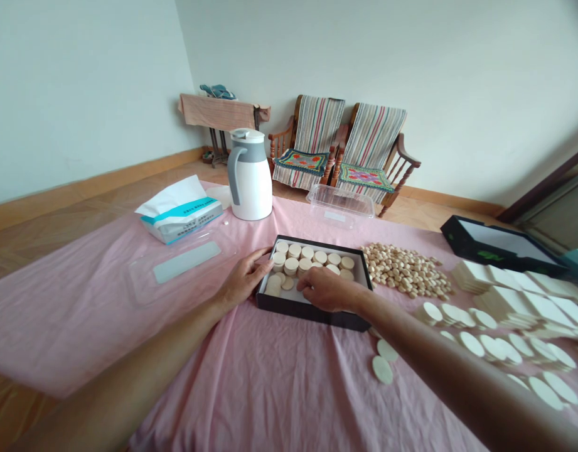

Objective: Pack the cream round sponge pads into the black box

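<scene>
A shallow black box (312, 313) with a pale lining holds rows of stacked round wooden discs (294, 251). At its left wall, my left hand (244, 276) grips the rim, thumb near the discs. My right hand (329, 289) reaches in over the front wall with its fingers curled down at the box floor. Beside those fingertips lies a single flat disc (287, 284); whatever they pinch is hidden. Low stacks of discs (273, 285) stand in the front left corner. Two loose discs (383, 369) lie on the cloth below my right forearm.
Small wooden pieces (406, 270) are heaped right of the box. Farther right are more discs (496, 345), stacked pale squares (509, 301) and another black box (500, 245). A white jug (253, 182), tissue pack (180, 210) and clear plastic trays (340, 204) stand on the pink cloth (270, 389).
</scene>
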Available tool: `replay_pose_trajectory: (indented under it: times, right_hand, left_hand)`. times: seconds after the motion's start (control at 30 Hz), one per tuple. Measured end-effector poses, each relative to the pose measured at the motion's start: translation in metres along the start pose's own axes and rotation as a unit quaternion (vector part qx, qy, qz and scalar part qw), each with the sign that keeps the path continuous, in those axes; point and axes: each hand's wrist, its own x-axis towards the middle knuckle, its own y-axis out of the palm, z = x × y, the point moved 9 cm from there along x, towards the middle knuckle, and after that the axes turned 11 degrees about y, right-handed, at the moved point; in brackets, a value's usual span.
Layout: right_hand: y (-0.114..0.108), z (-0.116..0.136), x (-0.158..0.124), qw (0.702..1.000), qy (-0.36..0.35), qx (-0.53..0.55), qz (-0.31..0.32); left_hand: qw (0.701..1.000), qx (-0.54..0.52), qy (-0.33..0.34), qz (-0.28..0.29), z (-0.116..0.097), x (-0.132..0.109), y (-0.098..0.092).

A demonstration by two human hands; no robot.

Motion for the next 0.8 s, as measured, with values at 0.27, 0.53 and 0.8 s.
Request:
replay_pose_trajectory:
  times: [0.27,0.53,0.8]
  right_hand:
    - [0.002,0.010,0.004,0.998,-0.047,0.040,0.006]
    - [-0.002,0.013,0.016,1.000,0.010,0.002,-0.019]
    - [-0.013,0.033,0.018,0.997,0.004,-0.051,-0.062]
  left_hand:
    - [0.999,-0.031,-0.010,0.008,0.003,-0.002,0.003]
    - [0.999,-0.041,-0.010,-0.002,0.003,-0.001,0.002]
    - [0.998,-0.057,-0.024,-0.001,0.009,-0.002,0.003]
